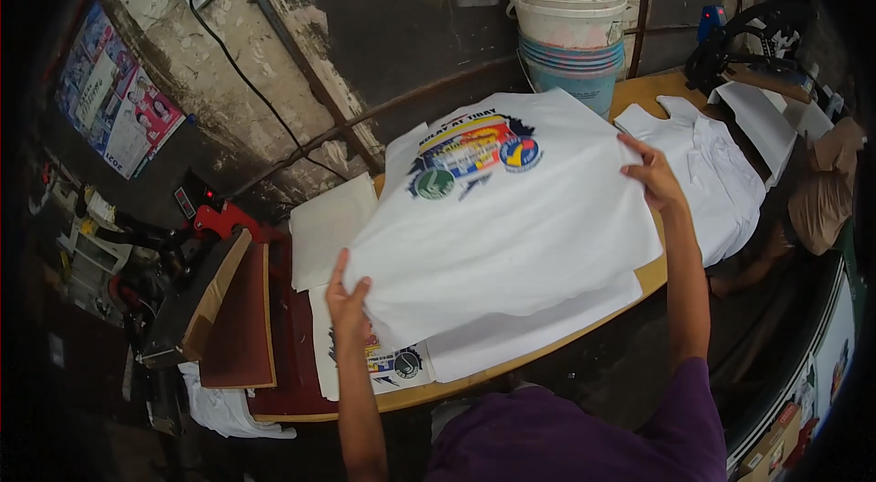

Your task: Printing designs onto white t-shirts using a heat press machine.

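Note:
A white T-shirt (pixel 502 245) with a colorful printed design is held spread above a yellow-edged table (pixel 650 281). My left hand (pixel 349 300) grips its lower left part between thumb and fingers. My right hand (pixel 650 172) is closed on its right edge near the top. Beneath it lie white sheets (pixel 534 336), one with a similar print (pixel 397 363) at the front left, partly hidden. Another pale sheet (pixel 324 240) lies at the back left, and folded white shirts (pixel 707 176) lie to the right.
Stacked buckets (pixel 566 72) stand behind the table. A red press (pixel 219 217) and boards (pixel 242 318) are at the left, another black machine (pixel 744 44) at the back right. A person's legs (pixel 817 195) show at the right. A cord (pixel 251 72) hangs from a wall socket.

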### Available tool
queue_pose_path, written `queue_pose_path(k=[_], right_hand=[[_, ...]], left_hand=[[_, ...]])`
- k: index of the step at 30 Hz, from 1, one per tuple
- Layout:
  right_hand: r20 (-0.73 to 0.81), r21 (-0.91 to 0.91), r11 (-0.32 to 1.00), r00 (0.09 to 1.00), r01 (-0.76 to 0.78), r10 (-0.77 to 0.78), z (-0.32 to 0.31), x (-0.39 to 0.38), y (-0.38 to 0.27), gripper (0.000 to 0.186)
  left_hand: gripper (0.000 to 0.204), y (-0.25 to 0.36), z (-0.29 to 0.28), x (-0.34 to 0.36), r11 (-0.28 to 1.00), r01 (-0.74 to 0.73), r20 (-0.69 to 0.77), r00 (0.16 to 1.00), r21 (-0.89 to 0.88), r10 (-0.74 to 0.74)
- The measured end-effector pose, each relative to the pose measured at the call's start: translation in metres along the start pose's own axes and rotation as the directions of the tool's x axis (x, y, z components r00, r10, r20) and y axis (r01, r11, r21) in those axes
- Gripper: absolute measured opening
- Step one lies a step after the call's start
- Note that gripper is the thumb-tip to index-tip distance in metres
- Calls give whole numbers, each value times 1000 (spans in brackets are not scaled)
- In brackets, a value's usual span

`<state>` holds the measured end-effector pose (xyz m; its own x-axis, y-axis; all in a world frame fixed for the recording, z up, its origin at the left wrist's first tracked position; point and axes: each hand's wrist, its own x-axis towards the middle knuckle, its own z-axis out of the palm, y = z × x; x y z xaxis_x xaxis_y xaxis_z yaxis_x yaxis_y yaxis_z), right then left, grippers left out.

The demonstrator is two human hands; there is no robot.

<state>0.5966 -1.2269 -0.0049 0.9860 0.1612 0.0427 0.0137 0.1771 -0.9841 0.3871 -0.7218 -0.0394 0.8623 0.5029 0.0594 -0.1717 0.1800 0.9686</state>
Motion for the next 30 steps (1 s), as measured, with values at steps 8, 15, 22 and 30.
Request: queue_pose_path(k=[8, 15, 22, 30], right_hand=[[-45, -60, 989, 990, -137, 134, -35, 9, 131, 69], [-43, -301, 843, 890, -445, 454, -67, -37, 220, 30], [-57, -288, 867, 911, -406, 408, -76, -22, 234, 24], [-140, -79, 997, 990, -13, 1, 10, 139, 90, 36]], left_hand=[[67, -159, -39, -5, 959, 231, 23, 971, 162, -238], [40, -199, -72, -44, 797, 443, 249, 787, 409, -565], [44, -195, -66, -18, 878, 310, 258, 873, 365, -415], [48, -59, -21, 143, 953, 156, -14, 987, 261, -157]])
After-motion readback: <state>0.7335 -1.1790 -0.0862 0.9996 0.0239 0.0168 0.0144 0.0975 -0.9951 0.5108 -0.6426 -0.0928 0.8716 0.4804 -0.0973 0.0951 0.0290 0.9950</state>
